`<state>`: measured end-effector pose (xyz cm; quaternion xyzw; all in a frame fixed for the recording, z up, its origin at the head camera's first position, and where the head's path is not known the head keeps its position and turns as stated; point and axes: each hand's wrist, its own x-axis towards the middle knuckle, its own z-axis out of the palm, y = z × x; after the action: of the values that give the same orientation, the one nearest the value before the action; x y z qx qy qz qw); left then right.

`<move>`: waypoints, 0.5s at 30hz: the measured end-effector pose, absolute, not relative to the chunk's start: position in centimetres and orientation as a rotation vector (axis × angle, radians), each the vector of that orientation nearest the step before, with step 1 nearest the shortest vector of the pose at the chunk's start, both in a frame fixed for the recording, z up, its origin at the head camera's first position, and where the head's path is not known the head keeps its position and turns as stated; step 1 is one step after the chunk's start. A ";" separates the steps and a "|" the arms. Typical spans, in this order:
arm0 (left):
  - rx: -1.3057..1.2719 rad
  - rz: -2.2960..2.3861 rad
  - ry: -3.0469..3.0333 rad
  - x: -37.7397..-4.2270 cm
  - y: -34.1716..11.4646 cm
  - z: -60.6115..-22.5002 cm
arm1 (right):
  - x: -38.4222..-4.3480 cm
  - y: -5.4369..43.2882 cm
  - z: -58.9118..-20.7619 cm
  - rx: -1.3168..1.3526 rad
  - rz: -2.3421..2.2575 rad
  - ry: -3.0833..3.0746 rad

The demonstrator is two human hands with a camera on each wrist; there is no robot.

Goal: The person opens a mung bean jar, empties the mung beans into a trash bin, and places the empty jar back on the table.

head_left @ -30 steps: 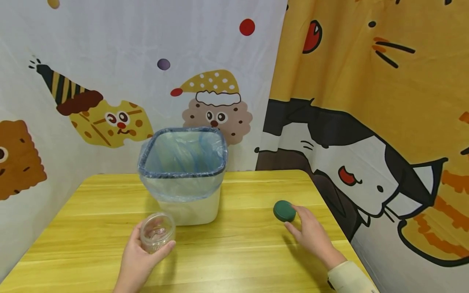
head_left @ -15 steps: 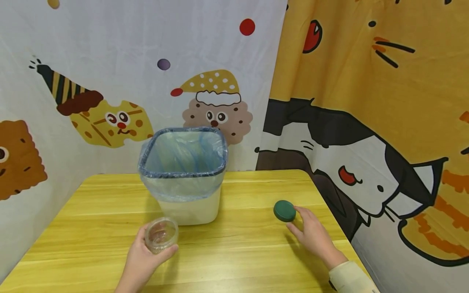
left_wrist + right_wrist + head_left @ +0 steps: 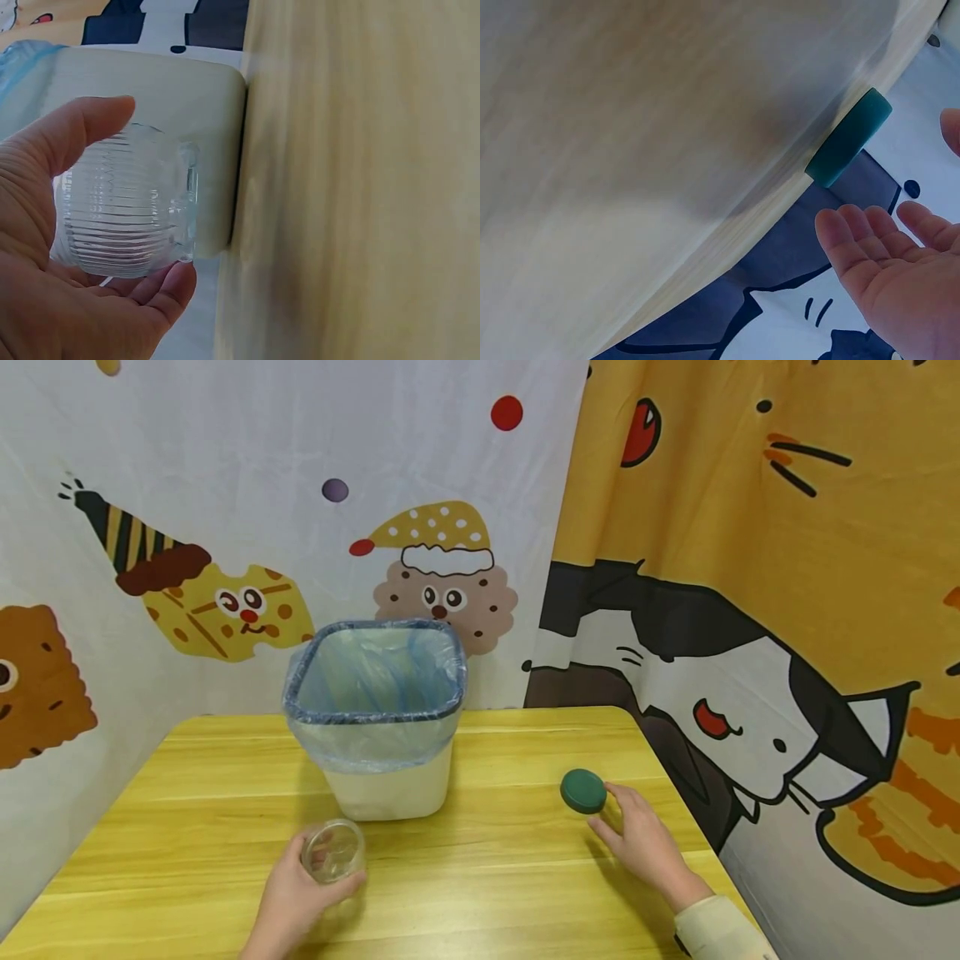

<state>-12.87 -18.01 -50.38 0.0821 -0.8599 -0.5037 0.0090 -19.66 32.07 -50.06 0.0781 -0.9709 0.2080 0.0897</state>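
My left hand [image 3: 296,889] grips a clear, ribbed plastic jar [image 3: 333,853] between thumb and fingers, close over the table in front of the bin. The left wrist view shows the ribbed wall of the jar [image 3: 112,210], with the thumb on one side and fingertips on the other; nothing shows inside it. A round dark green lid [image 3: 583,791] lies flat on the table to the right. Beside it my right hand [image 3: 641,839] is held with fingers loosely extended. In the right wrist view, a gap separates those fingertips [image 3: 832,229] from the lid [image 3: 849,139].
A pale bin [image 3: 390,789] lined with a translucent bluish bag [image 3: 375,747] stands on the wooden table [image 3: 487,893], left of centre, just beyond the jar. Behind the table hang a white cartoon curtain [image 3: 247,427] and a yellow one [image 3: 690,485].
My left hand has moved toward me and slightly right, carrying the jar. The right hand has drawn back slightly from the lid, which stays in place.
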 end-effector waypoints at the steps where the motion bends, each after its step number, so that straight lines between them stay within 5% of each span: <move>1: 0.249 -1.562 -2.691 -12.9 -18.0 -50.6 | -19.7 32.1 -50.1 0.232 0.616 -2.887; 15: 0.196 -1.479 -2.782 -13.2 -17.4 -51.7 | -19.5 32.1 -50.4 0.196 0.613 -2.912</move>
<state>-13.24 -17.36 -51.70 0.0622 -0.8812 -0.4686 -0.0077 -19.51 32.11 -50.42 0.0654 -0.9734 0.2047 0.0795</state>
